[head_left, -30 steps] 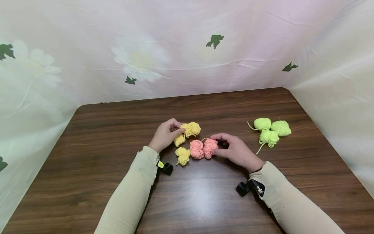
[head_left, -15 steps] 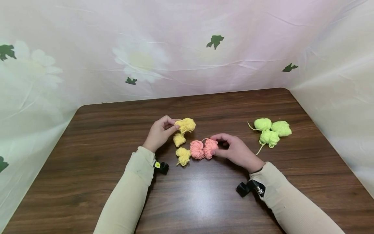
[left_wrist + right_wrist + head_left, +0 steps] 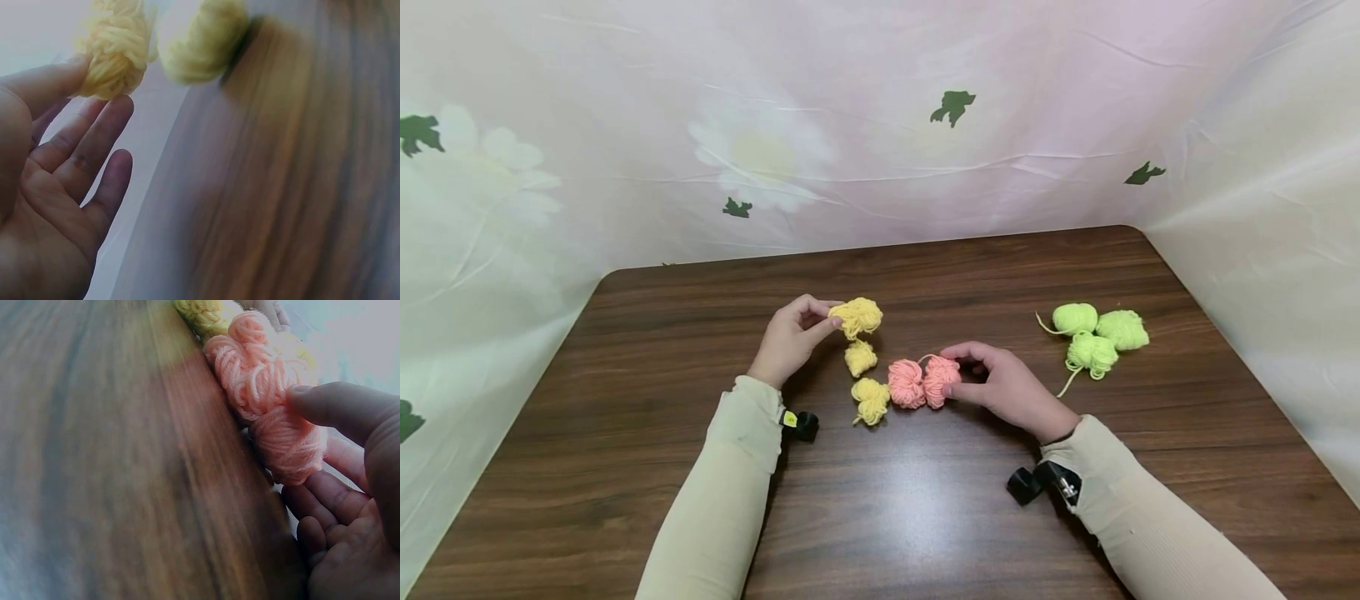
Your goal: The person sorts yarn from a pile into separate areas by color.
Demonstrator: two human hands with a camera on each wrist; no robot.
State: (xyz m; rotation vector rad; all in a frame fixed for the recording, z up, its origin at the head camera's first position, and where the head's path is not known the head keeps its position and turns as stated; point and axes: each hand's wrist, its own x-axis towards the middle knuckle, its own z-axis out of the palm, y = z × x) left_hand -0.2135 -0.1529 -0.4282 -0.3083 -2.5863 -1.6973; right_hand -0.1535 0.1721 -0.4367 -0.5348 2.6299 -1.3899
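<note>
Now the left hand pinches yellow yarn farther left, widening its gap from pink yarn the right hand pinches.

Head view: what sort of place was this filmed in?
Probably a makeshift recording booth, though the wider room is out of view. Flower-printed cloth hangs behind and at both sides of a wooden table, and small black wrist cameras are worn over the sleeves.

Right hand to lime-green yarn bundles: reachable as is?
Likely yes: nothing shows between the right hand and the lime-green yarn bundles, though it pinches the pink yarn and would probably need to release that first.
</note>
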